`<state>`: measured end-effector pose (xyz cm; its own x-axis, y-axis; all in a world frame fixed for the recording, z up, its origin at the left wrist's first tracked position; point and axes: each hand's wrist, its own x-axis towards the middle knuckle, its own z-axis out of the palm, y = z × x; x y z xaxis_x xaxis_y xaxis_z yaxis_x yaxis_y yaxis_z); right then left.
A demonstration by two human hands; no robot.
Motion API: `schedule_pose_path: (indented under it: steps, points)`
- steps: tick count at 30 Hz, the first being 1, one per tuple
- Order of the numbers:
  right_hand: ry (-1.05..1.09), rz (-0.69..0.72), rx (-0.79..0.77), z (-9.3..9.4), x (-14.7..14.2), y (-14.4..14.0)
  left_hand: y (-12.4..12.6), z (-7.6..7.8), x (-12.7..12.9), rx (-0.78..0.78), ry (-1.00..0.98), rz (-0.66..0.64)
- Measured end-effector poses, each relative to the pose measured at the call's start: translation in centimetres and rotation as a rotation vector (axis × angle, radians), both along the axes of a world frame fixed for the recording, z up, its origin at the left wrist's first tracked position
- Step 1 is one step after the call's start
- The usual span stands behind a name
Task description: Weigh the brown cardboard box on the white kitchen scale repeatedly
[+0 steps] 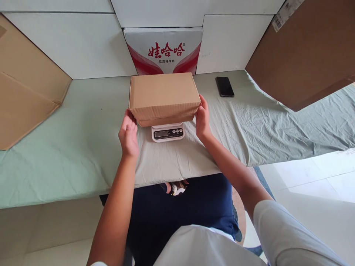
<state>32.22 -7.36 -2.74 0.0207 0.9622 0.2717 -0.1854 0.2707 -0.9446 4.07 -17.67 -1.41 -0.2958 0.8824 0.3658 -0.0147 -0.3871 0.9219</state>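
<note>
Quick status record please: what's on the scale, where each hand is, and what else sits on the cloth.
on scale: closed brown cardboard box sitting over small white digital kitchen scale; only the scale's front panel shows
display: too small to read
left hand: open, by the box's left end; contact unclear
right hand: open, fingers against the box's right end
surface: table under wrinkled pale green cloth
behind box: white carton with red print
right of box: black phone, lying flat
</note>
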Motion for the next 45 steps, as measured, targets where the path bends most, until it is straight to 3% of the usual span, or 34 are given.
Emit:
schedule_pose_path:
  steps: [21, 45]
  points:
    - [-0.042, 0.010, 0.015, -0.69, 0.28, 0.52, 0.14, -0.21, -0.46, 0.016, -0.003, 0.000]
    - [0.005, -0.007, 0.000, 0.30, -0.03, -0.23, -0.04, 0.45, 0.06, -0.030, 0.024, 0.031]
